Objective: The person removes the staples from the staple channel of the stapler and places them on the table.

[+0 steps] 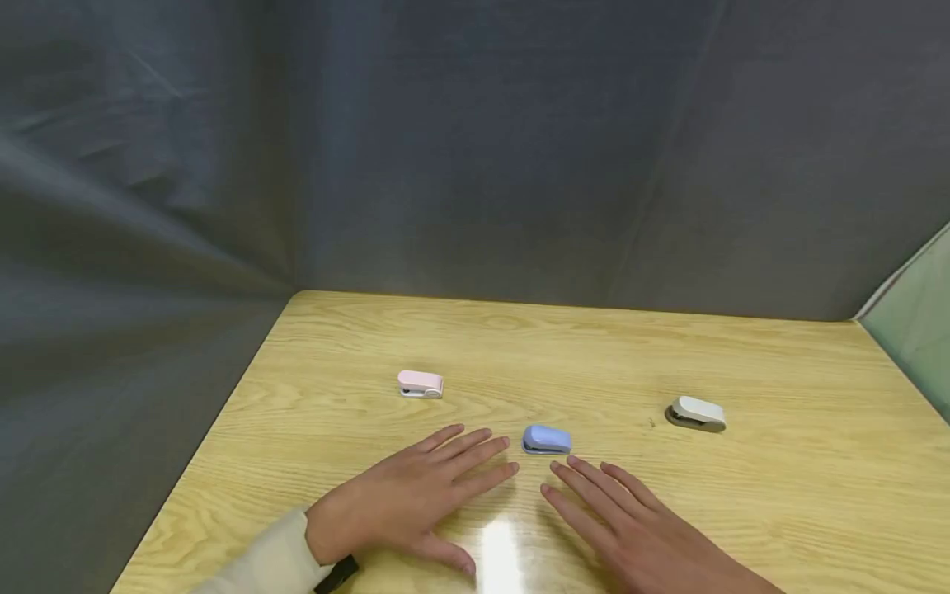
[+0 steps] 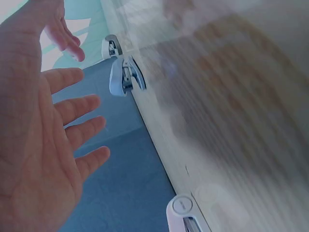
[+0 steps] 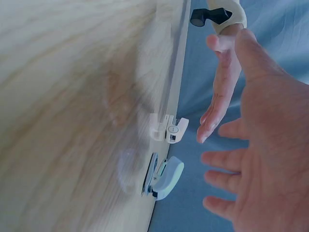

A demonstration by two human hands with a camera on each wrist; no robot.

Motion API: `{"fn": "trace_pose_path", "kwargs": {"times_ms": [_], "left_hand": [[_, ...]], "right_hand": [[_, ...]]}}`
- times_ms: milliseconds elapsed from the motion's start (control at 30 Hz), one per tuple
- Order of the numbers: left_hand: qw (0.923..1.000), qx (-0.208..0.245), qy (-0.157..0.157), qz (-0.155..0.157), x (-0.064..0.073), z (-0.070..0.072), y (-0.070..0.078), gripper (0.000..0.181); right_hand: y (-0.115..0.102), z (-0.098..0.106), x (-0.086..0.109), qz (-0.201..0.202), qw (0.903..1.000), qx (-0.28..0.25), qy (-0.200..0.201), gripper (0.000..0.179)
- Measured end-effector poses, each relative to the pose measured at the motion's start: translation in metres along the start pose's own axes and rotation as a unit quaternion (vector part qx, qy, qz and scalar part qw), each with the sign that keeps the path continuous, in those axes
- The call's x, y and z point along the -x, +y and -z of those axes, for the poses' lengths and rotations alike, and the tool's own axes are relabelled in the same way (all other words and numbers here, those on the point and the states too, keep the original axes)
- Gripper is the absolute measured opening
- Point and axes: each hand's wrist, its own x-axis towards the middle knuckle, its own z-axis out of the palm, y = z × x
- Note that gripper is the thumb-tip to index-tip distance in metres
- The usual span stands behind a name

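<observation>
A blue stapler (image 1: 547, 439) lies on the wooden table just beyond the fingertips of both hands. My left hand (image 1: 419, 493) is held palm down with its fingers spread, left of that stapler, and holds nothing. Opposite it, my right hand (image 1: 619, 524) has straight fingers pointing toward the blue stapler, its palm bare in the right wrist view. Farther back on the left sits a pink stapler (image 1: 420, 384), whose rounded end also shows low in the left wrist view. Off to the right is a white stapler (image 1: 696, 413) with a dark base.
The light wood table (image 1: 334, 330) ends at a dark grey curtain (image 1: 482, 165) behind and to the left. A pale green surface (image 1: 916, 322) shows beyond the right edge. A black strap piece (image 1: 337, 573) sits at the left cuff.
</observation>
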Motion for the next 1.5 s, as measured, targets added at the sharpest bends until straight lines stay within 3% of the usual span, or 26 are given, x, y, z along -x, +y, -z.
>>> {"fn": "trace_pose_path", "kwargs": {"times_ms": [133,367,533,867,1000,1233,1333,1500], "left_hand": [[0.9999,0.003,0.004,0.010,0.006,0.004,-0.006,0.100],[0.9988,-0.005,0.029,0.040,0.017,0.005,-0.021,0.090],[0.9975,-0.021,0.041,0.054,0.025,0.000,-0.030,0.083],[0.9952,-0.008,0.024,0.094,0.033,-0.003,-0.041,0.078],[0.9952,-0.018,0.032,0.091,0.032,-0.002,-0.045,0.075],[0.9932,-0.028,0.063,0.094,0.032,-0.001,-0.059,0.068],[0.9915,-0.010,0.085,0.098,0.032,-0.002,-0.067,0.064],[0.9875,0.045,0.110,0.104,0.028,-0.005,-0.076,0.060]], "right_hand": [[0.000,-0.002,-0.008,-0.007,0.9998,-0.016,-0.007,0.094],[0.006,-0.005,-0.022,-0.029,0.9942,-0.103,-0.008,0.089],[0.009,-0.011,-0.030,-0.023,0.9963,-0.083,0.004,0.085],[0.009,-0.018,-0.052,-0.037,0.9959,-0.080,-0.024,0.084],[0.011,-0.022,-0.062,-0.027,0.9955,-0.087,-0.026,0.085],[0.017,-0.027,-0.080,-0.043,0.9923,-0.110,-0.037,0.082],[0.021,-0.031,-0.092,-0.072,0.9869,-0.142,-0.027,0.078],[0.024,-0.037,-0.112,-0.138,0.9673,-0.211,0.029,0.070]]}}
